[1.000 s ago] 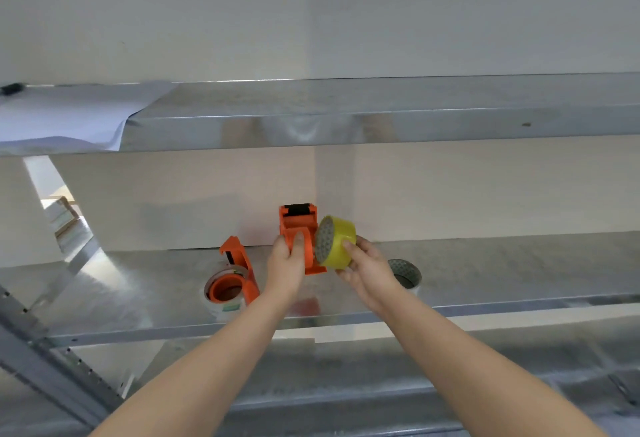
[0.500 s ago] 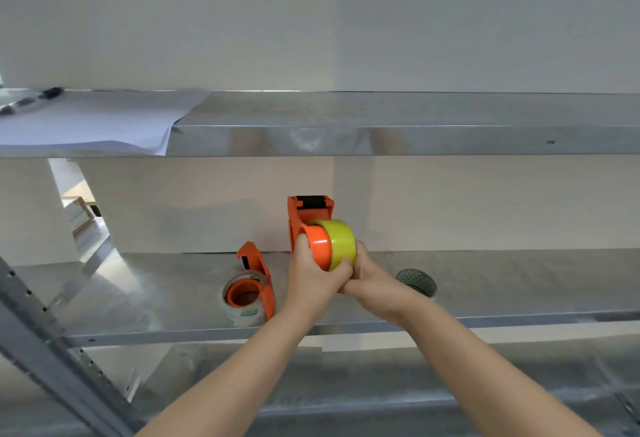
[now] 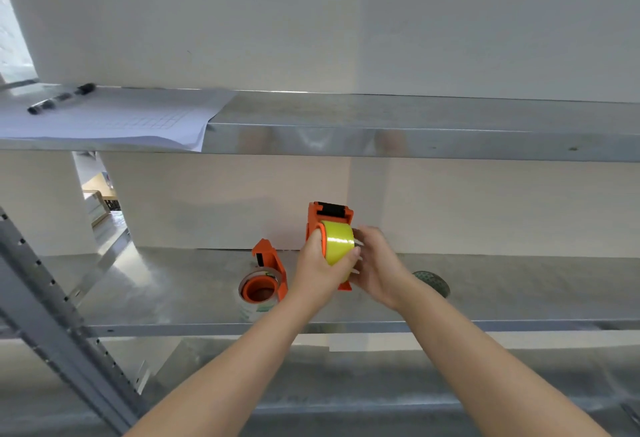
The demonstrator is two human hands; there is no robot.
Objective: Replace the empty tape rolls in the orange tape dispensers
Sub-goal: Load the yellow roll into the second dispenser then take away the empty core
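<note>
An orange tape dispenser (image 3: 329, 216) is held upright above the middle metal shelf (image 3: 173, 284). A yellow tape roll (image 3: 339, 241) sits on its orange hub. My left hand (image 3: 318, 270) wraps around the dispenser and the roll from the left. My right hand (image 3: 375, 265) grips the dispenser's right side, fingers against the roll's edge. A second orange dispenser (image 3: 268, 275) with a clear tape roll lies on the shelf just left of my hands. A grey empty tape core (image 3: 433, 282) lies on the shelf behind my right wrist.
An upper metal shelf (image 3: 381, 131) carries a sheet of paper (image 3: 114, 121) and black markers (image 3: 59, 99) at the left. A perforated grey upright (image 3: 62, 332) slants at the lower left. A wall closes the back of the shelves.
The yellow roll went from my right hand onto the dispenser's hub. My left hand now wraps the roll, and the dispenser has turned its edge toward me.
</note>
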